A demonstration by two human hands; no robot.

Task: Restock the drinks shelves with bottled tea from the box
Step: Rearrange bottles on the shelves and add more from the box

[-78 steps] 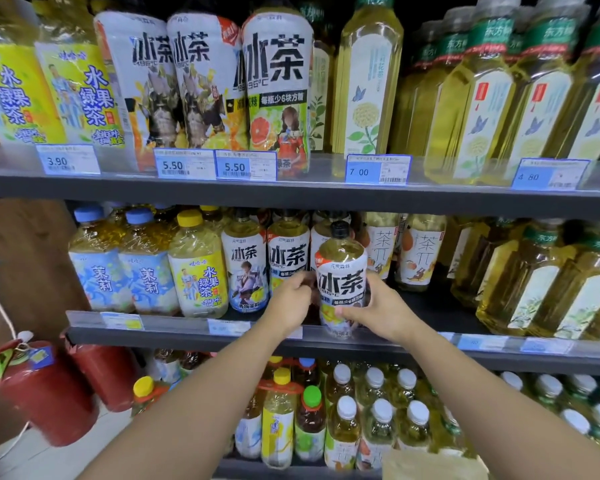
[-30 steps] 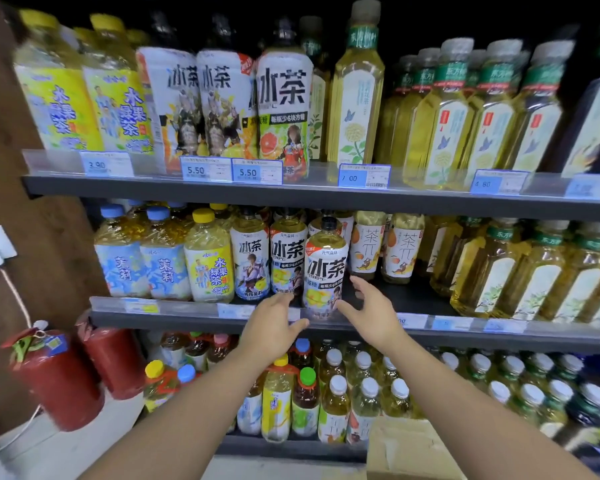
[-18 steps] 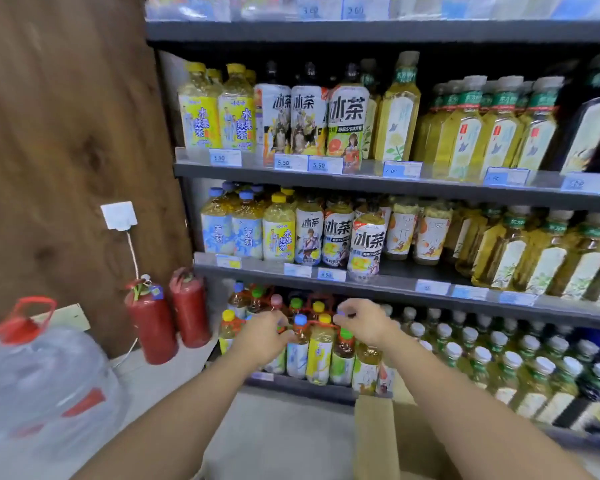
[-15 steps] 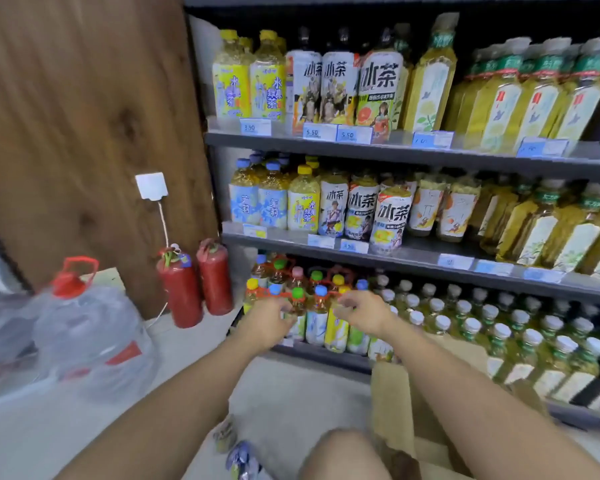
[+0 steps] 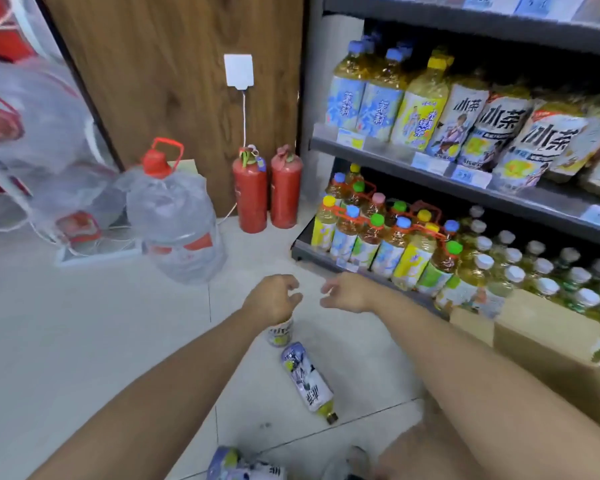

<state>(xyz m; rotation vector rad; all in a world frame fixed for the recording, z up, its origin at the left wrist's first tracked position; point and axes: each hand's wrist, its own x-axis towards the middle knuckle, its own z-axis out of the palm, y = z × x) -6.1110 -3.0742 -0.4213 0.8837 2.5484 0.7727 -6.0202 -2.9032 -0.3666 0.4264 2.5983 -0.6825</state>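
A tea bottle [image 5: 308, 381] with a white and blue label lies on its side on the floor tiles. Another tea bottle [image 5: 280, 331] stands just under my left hand [image 5: 272, 298], mostly hidden by it. More bottles [image 5: 238, 465] lie at the bottom edge. My left hand hovers over the floor with fingers loosely curled, holding nothing. My right hand [image 5: 349, 292] is beside it, fingers relaxed and empty. The cardboard box [image 5: 548, 344] stands at the right in front of the bottom shelf. The middle shelf [image 5: 430, 161] holds a row of tea bottles [image 5: 541, 143].
Two red fire extinguishers [image 5: 265, 190] stand against the wooden wall panel. A large clear water jug [image 5: 174, 216] with a red cap sits on the floor at left, with more jugs behind it. The bottom shelf [image 5: 381, 237] is packed with small bottles. My knee shows at the bottom right.
My hands let go of the tea bottle on the middle shelf and dropped toward the floor. The view swung down and left, bringing the floor bottles and the box into sight.
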